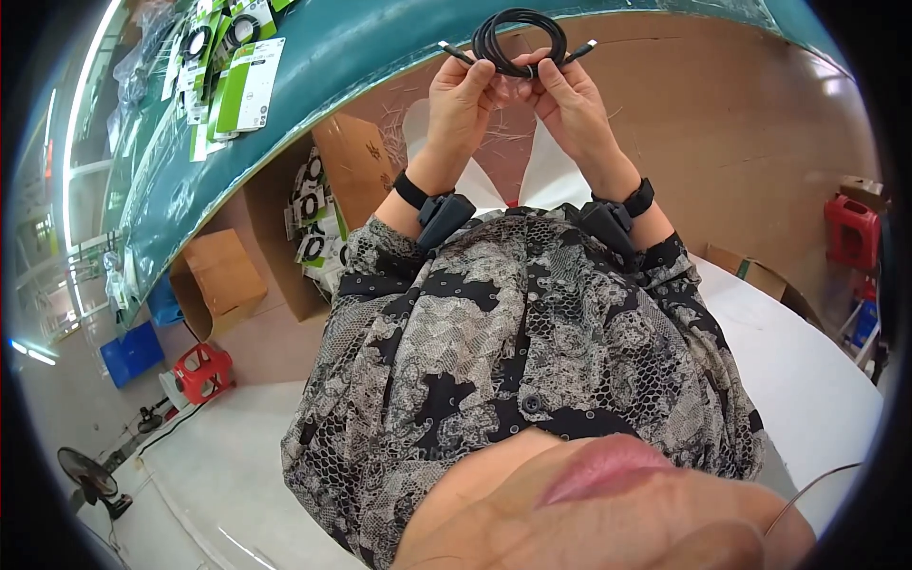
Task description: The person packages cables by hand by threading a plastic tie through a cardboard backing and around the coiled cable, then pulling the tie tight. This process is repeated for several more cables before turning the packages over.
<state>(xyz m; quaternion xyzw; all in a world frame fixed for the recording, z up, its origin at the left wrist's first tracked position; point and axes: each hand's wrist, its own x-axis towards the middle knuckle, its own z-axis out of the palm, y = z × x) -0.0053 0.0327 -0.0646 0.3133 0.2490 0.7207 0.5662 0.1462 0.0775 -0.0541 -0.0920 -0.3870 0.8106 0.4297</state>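
Observation:
A coiled black cable (519,17) is held up between my two hands, close to the edge of the green-topped table (375,68). My left hand (462,103) pinches the coil's left side between thumb and fingers, and one plug end (454,51) sticks out past it. On the other side my right hand (568,106) grips the coil in the same way, with the second plug end (581,50) pointing outward. A tie seems to bind the coil near the right thumb. Both wrists wear black straps with dark boxes on them.
Packaged cables on green and white cards (249,90) lie piled on the table's left. Below stands an open carton (275,223) with more packs inside. Another carton (223,275), red stools (202,372) and a fan (90,475) are farther left. Thin white scraps litter the floor.

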